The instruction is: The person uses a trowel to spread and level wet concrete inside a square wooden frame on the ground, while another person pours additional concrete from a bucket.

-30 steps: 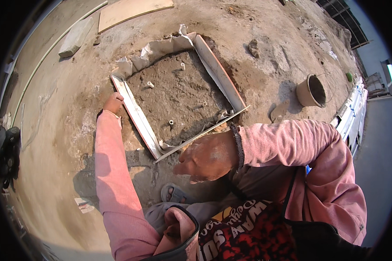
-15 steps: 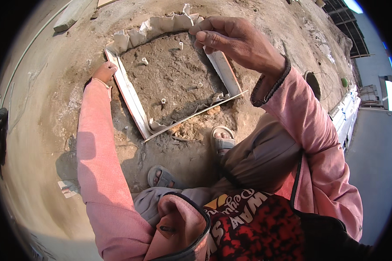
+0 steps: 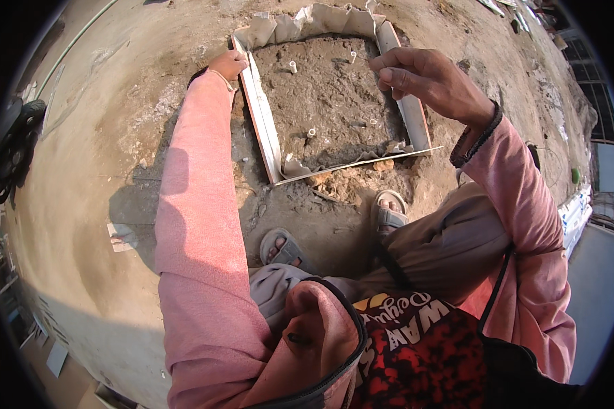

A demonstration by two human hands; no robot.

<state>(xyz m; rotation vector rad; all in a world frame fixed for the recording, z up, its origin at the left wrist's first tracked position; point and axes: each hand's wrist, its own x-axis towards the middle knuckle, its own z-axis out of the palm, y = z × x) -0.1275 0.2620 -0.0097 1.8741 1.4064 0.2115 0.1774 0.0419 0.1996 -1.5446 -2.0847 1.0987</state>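
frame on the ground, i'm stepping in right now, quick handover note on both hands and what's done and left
Left hand: resting on the far end of the left board of the frame.
Right hand: raised over the frame's right board, fingers pinched together; whether they hold anything cannot be told.
Frame: boards on the left, right and near sides, crumpled sheet at the far side, filled with rough damp soil.
Done: four short white pipe stubs stand in the soil.
Left: soil surface looks uneven, not smoothed.
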